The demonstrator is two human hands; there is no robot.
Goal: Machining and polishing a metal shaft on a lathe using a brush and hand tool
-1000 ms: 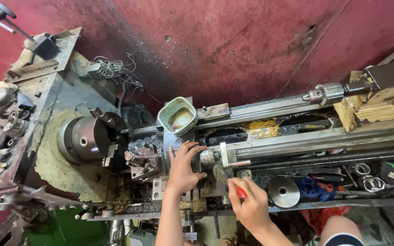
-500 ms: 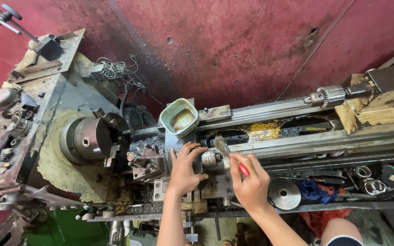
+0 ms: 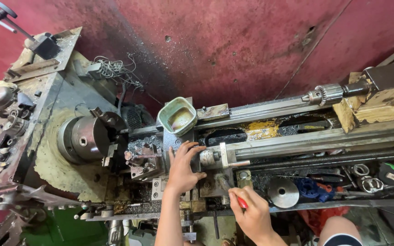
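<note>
On the carriage of a grimy metal lathe (image 3: 261, 150), at the middle of the view, the person's two bare hands are working close together. The left hand (image 3: 182, 167) is lying flat with its fingers spread over the top of the cross slide (image 3: 215, 157); it is pressing down rather than gripping anything. At about five o'clock from it, just beside it, the right hand (image 3: 251, 214) is curling closed around a red-handled tool (image 3: 241, 202), most likely a screwdriver, whose dark shaft is pointing up toward eleven o'clock at the carriage; where the tip meets the metal is too dark to tell.

At nine o'clock from the left hand, the tool post (image 3: 144, 159) is sitting near the three-jaw chuck (image 3: 85, 138), which is showing no blur and seems to be at rest. At twelve o'clock, a green plastic tub (image 3: 177, 116) holding cloudy liquid is perching on the bed, touching the carriage top. At three o'clock, a tailstock drill chuck (image 3: 327, 94) is pointing along the bed, and loose fittings and a round handwheel (image 3: 282, 192) are lying in the tray below.

Judging from this, the tool could be slipping off an oily surface and jabbing the spread left fingers, since they are resting so near its tip. A jolt to the carriage could also be tipping the tub and spilling its liquid over the ways.
</note>
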